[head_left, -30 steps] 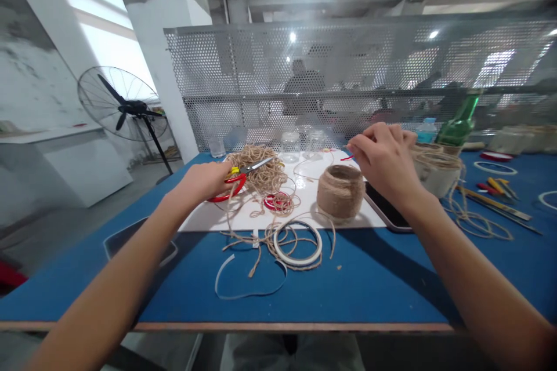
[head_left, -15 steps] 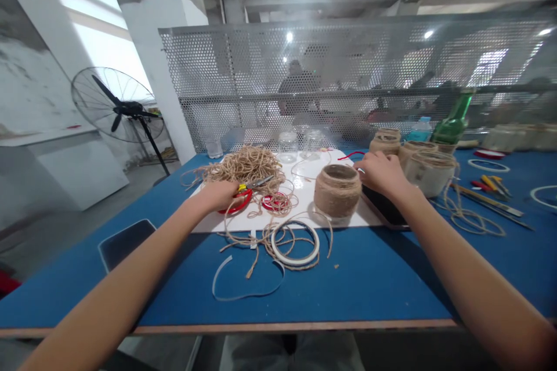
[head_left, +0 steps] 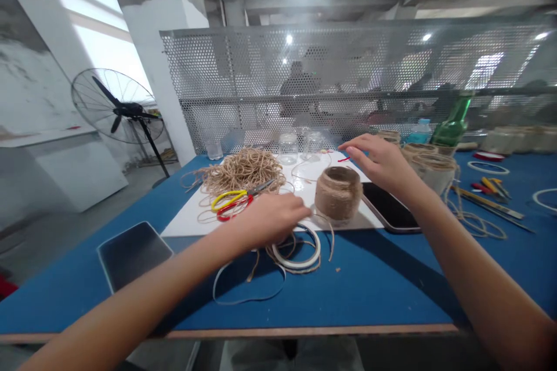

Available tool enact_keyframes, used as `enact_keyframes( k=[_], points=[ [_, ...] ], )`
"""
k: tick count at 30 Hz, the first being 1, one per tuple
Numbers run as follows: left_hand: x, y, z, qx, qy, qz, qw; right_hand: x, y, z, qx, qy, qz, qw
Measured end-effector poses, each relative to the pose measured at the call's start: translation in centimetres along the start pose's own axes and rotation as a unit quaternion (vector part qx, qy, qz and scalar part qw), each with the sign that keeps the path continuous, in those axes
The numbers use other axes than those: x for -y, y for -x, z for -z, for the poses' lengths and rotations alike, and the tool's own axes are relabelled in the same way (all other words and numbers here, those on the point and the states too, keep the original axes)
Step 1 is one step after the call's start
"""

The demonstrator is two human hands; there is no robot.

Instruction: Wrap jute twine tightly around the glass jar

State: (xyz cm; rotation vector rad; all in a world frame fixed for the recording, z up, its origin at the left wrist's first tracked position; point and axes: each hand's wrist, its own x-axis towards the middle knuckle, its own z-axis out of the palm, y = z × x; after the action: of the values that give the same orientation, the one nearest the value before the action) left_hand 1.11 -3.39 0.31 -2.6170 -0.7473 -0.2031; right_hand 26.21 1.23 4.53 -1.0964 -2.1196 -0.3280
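left hand (head_left: 276,217) moved off scissors (head_left: 235,202), now near twine-wrapped jar (head_left: 337,196).

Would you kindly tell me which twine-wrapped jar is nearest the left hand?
The jar on the white sheet, just beside the left hand; the other wrapped jars stand farther right.

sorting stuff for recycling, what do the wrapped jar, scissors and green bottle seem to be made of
Wrapped jar: matte brown plant fibre outside, perhaps jute, judging by its fuzzy, stringy surface; the body is mostly covered. Scissors: probably steel blades, from their grey metallic look, with smooth red and yellow handles, maybe plastic. Green bottle: likely glass, from its glossy, see-through green.
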Motion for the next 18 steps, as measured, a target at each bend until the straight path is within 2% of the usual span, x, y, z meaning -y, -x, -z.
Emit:
enact_keyframes(
  k=[2, 4, 8, 12, 18],
  points=[
    [-2.2, -1.3, -0.7, -0.018, 0.007, -0.082, 0.996, 1.8, 0.0, 0.7, 0.055, -0.036, 0.048, 0.997],
    [-3.6, -2.4, -1.7, -0.020, 0.003, -0.130, 0.991, 3.1, 0.2, 0.9, 0.101, -0.030, 0.073, 0.992],
    [-3.7, -3.6, -3.7, -0.013, -0.006, -0.159, 0.987, 4.0, 0.6, 0.4, 0.185, 0.004, 0.063, 0.981],
    [-3.0, -3.3, -3.7, -0.039, 0.011, -0.138, 0.990, 3.5, 1.3, -0.2, 0.180, 0.041, -0.019, 0.983],
    [-1.7, -1.9, -1.9, -0.082, 0.170, -0.036, 0.981, 3.1, 1.0, -0.6, 0.219, 0.065, -0.008, 0.974]
  ],
)
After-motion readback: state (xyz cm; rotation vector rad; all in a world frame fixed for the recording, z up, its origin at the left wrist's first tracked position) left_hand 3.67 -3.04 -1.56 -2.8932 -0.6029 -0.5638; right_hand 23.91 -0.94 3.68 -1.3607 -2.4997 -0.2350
